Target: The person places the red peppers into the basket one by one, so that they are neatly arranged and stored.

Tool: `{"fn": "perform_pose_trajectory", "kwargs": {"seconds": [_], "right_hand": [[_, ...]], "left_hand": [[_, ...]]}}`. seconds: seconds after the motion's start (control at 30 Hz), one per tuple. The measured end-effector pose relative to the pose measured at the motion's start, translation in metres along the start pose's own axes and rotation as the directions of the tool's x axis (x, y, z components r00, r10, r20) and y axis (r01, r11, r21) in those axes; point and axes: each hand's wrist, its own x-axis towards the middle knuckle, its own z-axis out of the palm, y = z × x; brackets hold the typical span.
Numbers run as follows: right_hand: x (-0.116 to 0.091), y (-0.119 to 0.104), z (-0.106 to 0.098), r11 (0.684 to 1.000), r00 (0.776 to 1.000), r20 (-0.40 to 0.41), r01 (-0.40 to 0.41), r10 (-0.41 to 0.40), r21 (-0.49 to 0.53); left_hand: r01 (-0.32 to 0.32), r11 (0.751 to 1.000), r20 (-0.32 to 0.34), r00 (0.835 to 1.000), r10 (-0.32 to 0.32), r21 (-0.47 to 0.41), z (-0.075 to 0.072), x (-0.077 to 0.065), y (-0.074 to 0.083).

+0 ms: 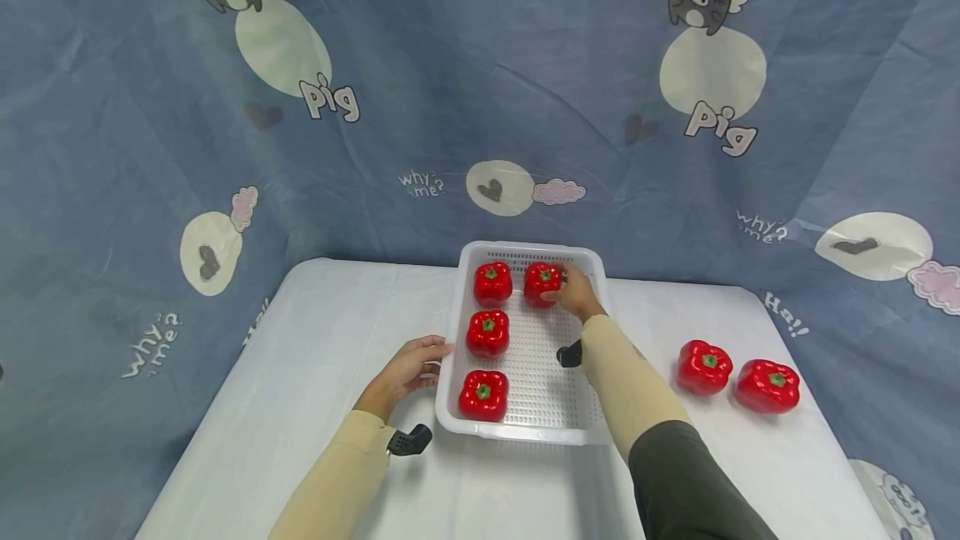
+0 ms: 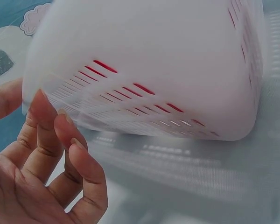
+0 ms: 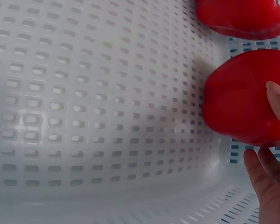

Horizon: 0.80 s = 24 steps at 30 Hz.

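A white perforated plastic basket stands on the white table. Inside it, three red bell peppers form a column along the left side, the middle one close to the far one. My right hand holds another red bell pepper in the far right part of the basket. In the right wrist view, its thumb lies on the pepper's side and fingertips are at the lower edge. At the basket's left rim, my left hand pinches the edge lightly, other fingers loosely bent against the outer wall.
Two more red bell peppers lie on the table to the right of the basket, one beside the other. A blue printed cloth hangs behind the table and down its sides.
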Motion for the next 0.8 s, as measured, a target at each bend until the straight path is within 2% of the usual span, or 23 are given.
{"fn": "perform_pose_trajectory", "kwargs": {"seconds": [0.47, 0.6, 0.8], "right_hand": [[-0.008, -0.005, -0.011, 0.999, 1.0, -0.005, 0.023, -0.024, -0.042], [-0.013, -0.009, -0.014, 1.0, 1.0, -0.025, -0.001, 0.0, -0.031], [-0.025, -0.015, -0.018, 0.994, 0.999, -0.05, 0.0, 0.005, 0.107]], "left_hand": [[0.006, 1.0, 0.008, 1.0, -0.006, -0.005, 0.0, 0.001, 0.0], [0.005, 1.0, 0.008, 1.0, -0.005, -0.01, 0.0, 0.002, 0.0], [0.004, 1.0, 0.015, 1.0, -0.004, -0.015, 0.0, 0.003, -0.001]]}}
